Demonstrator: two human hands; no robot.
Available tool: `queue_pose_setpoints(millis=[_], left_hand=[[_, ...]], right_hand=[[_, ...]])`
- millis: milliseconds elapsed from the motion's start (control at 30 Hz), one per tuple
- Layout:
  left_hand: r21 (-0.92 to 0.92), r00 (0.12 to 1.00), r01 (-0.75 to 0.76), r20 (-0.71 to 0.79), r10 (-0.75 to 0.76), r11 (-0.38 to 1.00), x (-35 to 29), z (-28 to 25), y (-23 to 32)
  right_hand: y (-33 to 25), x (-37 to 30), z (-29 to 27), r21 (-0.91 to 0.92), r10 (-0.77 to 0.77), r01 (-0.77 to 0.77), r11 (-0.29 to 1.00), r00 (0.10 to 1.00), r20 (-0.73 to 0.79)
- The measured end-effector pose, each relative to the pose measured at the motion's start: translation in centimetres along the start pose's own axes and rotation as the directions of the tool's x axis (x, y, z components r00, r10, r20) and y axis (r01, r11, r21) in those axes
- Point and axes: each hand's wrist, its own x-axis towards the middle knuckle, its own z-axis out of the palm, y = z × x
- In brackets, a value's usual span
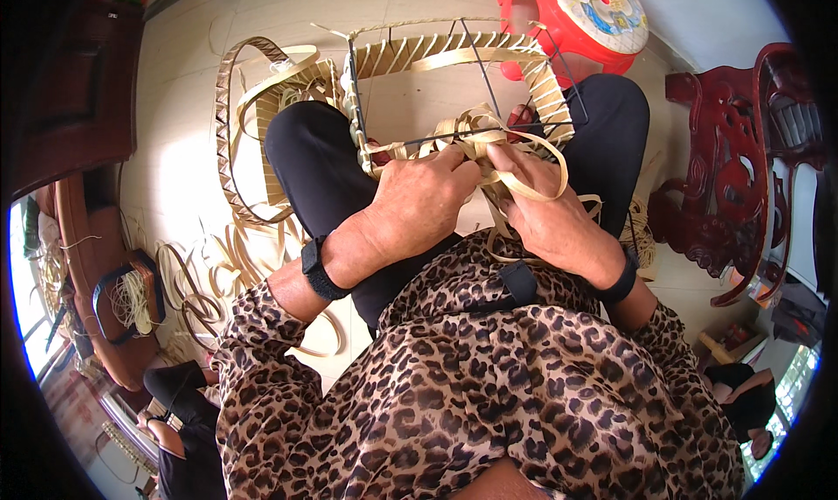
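A rectangular frame (546, 89) of dark rods, partly wrapped with pale woven strips and cord, stands at my knees. At its near edge I have a bunch of flat tan strips (524, 186), looped and tangled between my hands. My left hand (426, 190) is closed, its thumb and finger pinching the strips by the near rod. My right hand (541, 194) is closed round the same strips, with one loop passing over its back. The fingertips of both hands are partly hidden by the strips.
On the left a woven basket with a tall handle (225, 133) stands by my knee, near loose strip coils (240, 260). A red stool (602, 20) is beyond the frame. Dark carved wooden furniture (716, 159) is at the right. Another person (179, 430) sits at the lower left.
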Motion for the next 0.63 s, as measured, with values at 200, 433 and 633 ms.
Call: queue_pose_setpoints(millis=[200, 433, 633], left_hand=[[0.016, 1.0, -0.004, 0.019, 0.003, 1.0, -0.1, 0.1, 0.1], [-0.046, 0.998, -0.06, -0.039, 0.059, 0.997, -0.3, -0.2, -0.6], [0.015, 0.999, -0.031, -0.035, 0.031, 0.999, -0.6, 0.0, -0.2]], right_hand=[[0.2, -1.1, 1.7, -0.103, -0.011, -0.002, 0.995, 0.992, -0.127], [-0.6, 2.2, 2.8, 0.024, 0.107, -0.105, 0.994, 0.967, -0.231], [-1.0, 2.5, 2.7, -0.022, 0.146, -0.152, 0.988, 0.974, -0.171]])
